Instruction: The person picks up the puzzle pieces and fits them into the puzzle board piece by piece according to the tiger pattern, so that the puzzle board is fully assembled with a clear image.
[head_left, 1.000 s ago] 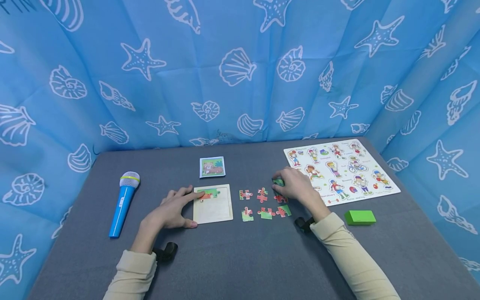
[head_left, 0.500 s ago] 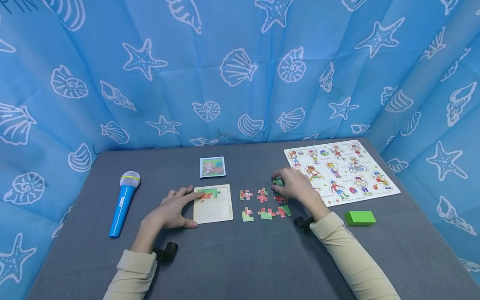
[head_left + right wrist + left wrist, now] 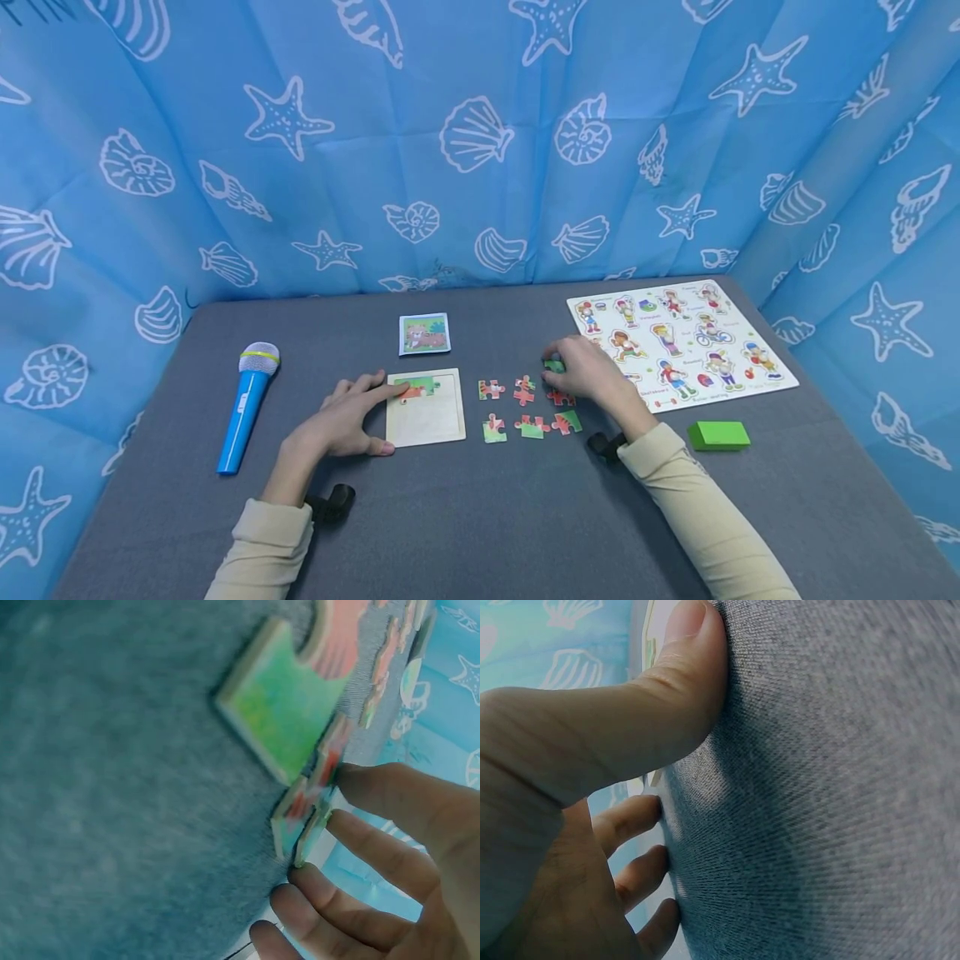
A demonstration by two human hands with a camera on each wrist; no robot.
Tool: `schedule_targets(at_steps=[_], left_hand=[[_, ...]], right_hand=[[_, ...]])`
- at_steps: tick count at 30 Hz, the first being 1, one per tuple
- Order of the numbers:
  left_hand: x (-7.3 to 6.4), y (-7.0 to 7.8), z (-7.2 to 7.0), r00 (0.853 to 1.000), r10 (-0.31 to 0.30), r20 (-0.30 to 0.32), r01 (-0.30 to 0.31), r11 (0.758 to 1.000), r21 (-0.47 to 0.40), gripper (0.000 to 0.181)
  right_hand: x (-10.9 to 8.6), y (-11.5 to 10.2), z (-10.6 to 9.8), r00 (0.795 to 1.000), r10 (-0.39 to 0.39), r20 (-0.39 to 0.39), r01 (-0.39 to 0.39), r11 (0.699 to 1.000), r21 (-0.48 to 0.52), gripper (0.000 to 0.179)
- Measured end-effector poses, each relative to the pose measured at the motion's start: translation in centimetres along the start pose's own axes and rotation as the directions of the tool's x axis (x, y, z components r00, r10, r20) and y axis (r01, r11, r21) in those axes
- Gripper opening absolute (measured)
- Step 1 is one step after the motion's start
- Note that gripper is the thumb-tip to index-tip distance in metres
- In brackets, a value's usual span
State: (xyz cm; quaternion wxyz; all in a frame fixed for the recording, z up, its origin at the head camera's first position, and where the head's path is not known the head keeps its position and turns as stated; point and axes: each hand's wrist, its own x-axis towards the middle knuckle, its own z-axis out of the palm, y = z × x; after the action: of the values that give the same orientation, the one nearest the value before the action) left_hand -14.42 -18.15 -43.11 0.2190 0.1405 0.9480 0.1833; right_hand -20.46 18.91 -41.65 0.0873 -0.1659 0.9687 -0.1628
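Observation:
My left hand rests by a square wooden puzzle tray. Its index finger lies over the joined puzzle pieces in the upper left of the tray, and its thumb touches the near left corner. The other fingers reach the cloth beside the tray. At the right of the loose pieces, my right hand pinches a green puzzle piece, partly hidden by the fingers. In the right wrist view this green piece stands at the fingertips, close to other pieces.
Several loose red and green puzzle pieces lie right of the tray. A bear picture card lies behind it. A blue toy microphone lies at left, a sports figure board and green block at right. A blue curtain hangs behind.
The green piece has shifted very slightly within the right hand's fingers. The left hand, tray and loose pieces stay where they were.

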Motion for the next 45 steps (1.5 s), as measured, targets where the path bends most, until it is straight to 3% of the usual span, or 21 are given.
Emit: schedule_targets(at_steps=[20,31,37,45], left_hand=[[-0.2,0.0,0.0,1.0,-0.004,0.007,0.004,1.0,-0.013,0.089],[-0.1,0.0,0.0,1.0,0.004,-0.005,-0.004,1.0,-0.007,0.089],[-0.1,-0.1,0.0,1.0,0.003,-0.004,-0.003,1.0,-0.007,0.089],[-0.1,-0.1,0.0,1.0,0.009,-0.007,-0.009,1.0,-0.007,0.089]], right_hand=[[0.6,-1.2,-0.1,0.999,-0.012,-0.031,0.014,0.997,0.072,0.03],[1.4,-4.3,-0.1,0.995,-0.086,-0.057,0.092,0.99,0.105,0.032],[1.8,-6.3,0.4,0.986,-0.149,-0.079,0.155,0.985,0.075,0.03],[2.3,-8.9,1.1,0.978,-0.202,-0.053,0.204,0.978,0.052,0.028]])
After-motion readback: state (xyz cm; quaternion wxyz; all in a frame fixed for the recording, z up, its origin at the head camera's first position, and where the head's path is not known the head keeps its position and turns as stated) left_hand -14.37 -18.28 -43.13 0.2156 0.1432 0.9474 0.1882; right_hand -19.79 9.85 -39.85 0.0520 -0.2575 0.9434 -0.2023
